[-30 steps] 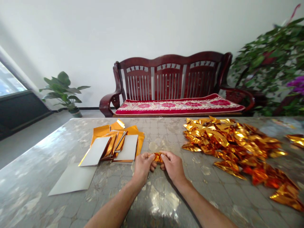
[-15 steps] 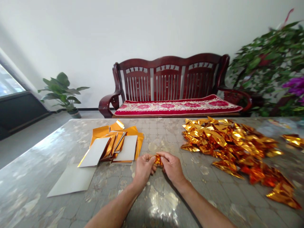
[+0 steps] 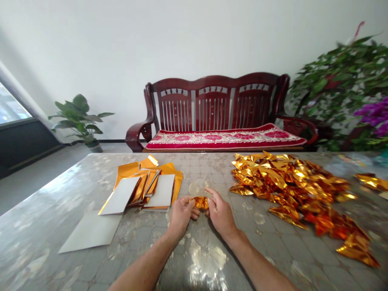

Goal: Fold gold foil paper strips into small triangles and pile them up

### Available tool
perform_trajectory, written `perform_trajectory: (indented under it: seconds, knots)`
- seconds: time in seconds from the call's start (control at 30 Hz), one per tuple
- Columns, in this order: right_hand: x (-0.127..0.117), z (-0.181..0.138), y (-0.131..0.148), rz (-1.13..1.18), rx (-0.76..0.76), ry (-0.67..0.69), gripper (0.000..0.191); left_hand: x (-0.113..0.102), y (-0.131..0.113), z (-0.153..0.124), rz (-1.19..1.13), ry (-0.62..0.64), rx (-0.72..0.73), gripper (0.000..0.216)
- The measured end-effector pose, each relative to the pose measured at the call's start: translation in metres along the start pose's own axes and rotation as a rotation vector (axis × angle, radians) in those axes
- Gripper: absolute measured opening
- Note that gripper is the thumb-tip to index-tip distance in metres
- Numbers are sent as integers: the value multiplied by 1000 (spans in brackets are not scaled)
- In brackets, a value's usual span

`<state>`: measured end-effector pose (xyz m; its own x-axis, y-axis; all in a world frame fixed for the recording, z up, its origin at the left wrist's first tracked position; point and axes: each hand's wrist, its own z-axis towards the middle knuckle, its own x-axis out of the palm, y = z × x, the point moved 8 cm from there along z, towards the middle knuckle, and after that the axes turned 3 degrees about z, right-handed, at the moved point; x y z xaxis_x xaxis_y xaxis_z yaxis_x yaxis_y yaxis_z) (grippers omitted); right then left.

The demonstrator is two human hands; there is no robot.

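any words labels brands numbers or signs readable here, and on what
None can be read. The gold foil piece at the left hand and right hand, the white paper sheet and the red bench cushion show no lettering that can be made out.

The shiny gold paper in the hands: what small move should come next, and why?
Probably the right hand should close on the gold paper, since its fingers stand raised while the left hand pinches the paper's other end.
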<state>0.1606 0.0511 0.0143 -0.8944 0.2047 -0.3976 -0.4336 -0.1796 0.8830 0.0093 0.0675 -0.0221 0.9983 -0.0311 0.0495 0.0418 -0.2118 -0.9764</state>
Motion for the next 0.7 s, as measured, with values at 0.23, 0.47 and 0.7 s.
perform_trajectory:
  seconds: [0.23,0.47,0.7]
  knots:
    - [0,2,-2,2,12,42,45,3,-1,1,-48,23,-7,40]
    - [-8,1,-7,81,71,34,50,2,-5,2,-78,49,-12,45]
    - [-18,6,-14,-10,68,-29,50,-4,-8,0,-64,28,-18,58]
